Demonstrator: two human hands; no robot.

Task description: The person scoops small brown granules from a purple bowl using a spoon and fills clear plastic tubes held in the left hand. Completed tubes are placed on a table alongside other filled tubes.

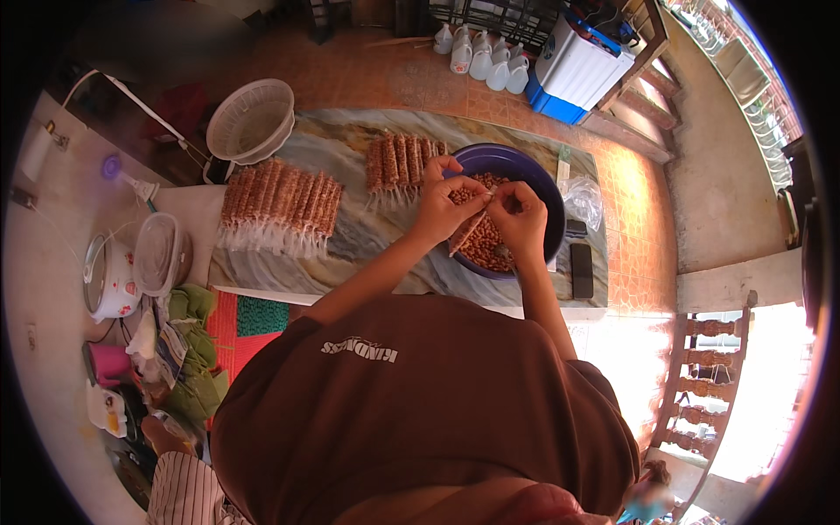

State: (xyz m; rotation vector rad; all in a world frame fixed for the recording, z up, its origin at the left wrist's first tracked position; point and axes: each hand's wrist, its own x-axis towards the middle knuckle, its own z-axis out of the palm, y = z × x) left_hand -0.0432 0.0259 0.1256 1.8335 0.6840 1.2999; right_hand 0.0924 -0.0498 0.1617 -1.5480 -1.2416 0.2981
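Observation:
Over a purple basin [548,190] of loose peanuts [487,244], my left hand [443,200] and my right hand [523,220] meet at their fingertips. Both pinch the upper end of a narrow plastic bag [467,235] filled with what look like peanuts. The bag slants down to the left above the basin; its pinched end is mostly hidden by my fingers. To the left of my left hand lies a short row of filled narrow bags [397,161]. Farther left is a larger row of similar bags [279,200], their pale plastic ends pointing towards me.
The marble-patterned table [367,262] also bears a white plastic basket [252,125], a dark phone [581,270] and clear plastic bags [583,200]. Beyond it stand several plastic jugs [482,64] and a white-and-blue appliance [577,62]. Another person's striped clothing [180,489] shows at lower left.

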